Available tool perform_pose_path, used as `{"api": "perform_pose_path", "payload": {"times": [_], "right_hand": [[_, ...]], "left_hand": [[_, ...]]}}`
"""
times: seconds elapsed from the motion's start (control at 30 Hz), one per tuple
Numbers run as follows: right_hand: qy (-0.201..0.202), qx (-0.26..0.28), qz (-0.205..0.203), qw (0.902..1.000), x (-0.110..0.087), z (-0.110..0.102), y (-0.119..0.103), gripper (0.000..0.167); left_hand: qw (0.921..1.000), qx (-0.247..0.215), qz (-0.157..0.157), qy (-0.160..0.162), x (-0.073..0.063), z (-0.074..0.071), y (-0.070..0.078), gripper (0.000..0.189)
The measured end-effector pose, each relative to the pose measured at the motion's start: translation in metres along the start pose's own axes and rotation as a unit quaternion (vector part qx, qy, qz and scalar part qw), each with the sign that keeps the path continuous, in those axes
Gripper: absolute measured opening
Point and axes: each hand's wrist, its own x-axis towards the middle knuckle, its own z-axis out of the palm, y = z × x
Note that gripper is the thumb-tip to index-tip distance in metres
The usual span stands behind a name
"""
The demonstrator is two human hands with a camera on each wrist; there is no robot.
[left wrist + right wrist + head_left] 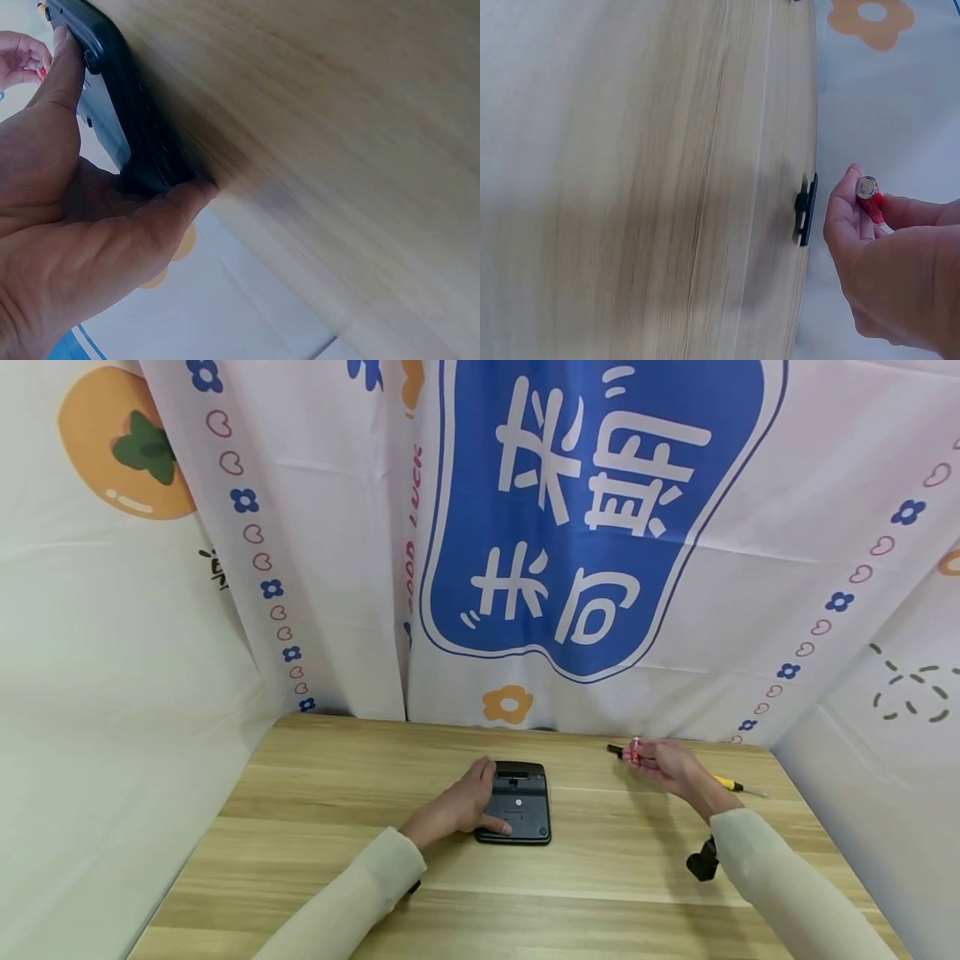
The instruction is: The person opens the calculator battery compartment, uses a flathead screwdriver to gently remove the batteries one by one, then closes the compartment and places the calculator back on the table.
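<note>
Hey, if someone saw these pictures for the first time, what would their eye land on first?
Probably the big blue panel on the white cloth behind the table. Next might come the black device, gripped at its left side by the left hand. To its right, the right hand pinches a small red battery.

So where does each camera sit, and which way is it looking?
Head: worn on the head, facing forward and down at the wooden table and hanging cloth; the left hand, right hand and both pale sleeves show.
Left wrist: worn there, facing the black device gripped by the left hand; part of the right hand shows.
Right wrist: worn there, facing the right hand holding a red battery, near a black piece.
Head and right wrist share the red battery.
</note>
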Motion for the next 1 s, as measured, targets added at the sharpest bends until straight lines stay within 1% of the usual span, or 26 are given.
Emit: {"api": "perform_pose_path", "payload": {"times": [0.2, 0.4, 0.5, 0.6, 0.67, 0.77, 0.9, 1.0], "right_hand": [[0.012, -0.01, 0.0, 0.9999, -0.001, -0.01, -0.004, 0.05], [0.018, -0.016, 0.0, 0.9997, -0.001, -0.019, -0.007, 0.05], [0.034, -0.019, -0.002, 0.9992, 0.0, -0.022, -0.007, 0.05], [0.055, -0.057, -0.009, 0.9968, 0.0, -0.025, -0.007, 0.049], [0.069, -0.097, -0.018, 0.9927, 0.0, -0.026, -0.007, 0.047], [0.085, -0.155, -0.03, 0.9837, -0.001, -0.028, -0.006, 0.045], [0.103, -0.196, -0.04, 0.9743, -0.001, -0.03, -0.005, 0.042], [0.112, -0.236, -0.051, 0.9641, 0.0, -0.03, -0.004, 0.04]], "left_hand": [[1.0, -0.002, 0.0, 0.003, 0.001, 0.001, 0.0, 0.117], [1.0, -0.009, 0.0, 0.003, 0.001, 0.001, 0.0, 0.117], [0.9999, -0.012, 0.001, 0.002, 0.001, 0.001, 0.0, 0.117], [0.9999, -0.011, 0.0, 0.003, 0.0, 0.001, 0.0, 0.117], [1.0, -0.009, 0.0, 0.004, 0.0, 0.001, 0.001, 0.117], [1.0, -0.006, 0.0, 0.005, 0.001, 0.0, 0.001, 0.117], [1.0, -0.006, 0.001, 0.004, 0.0, 0.0, 0.001, 0.117], [1.0, -0.007, 0.002, 0.005, 0.0, 0.0, 0.001, 0.116]]}}
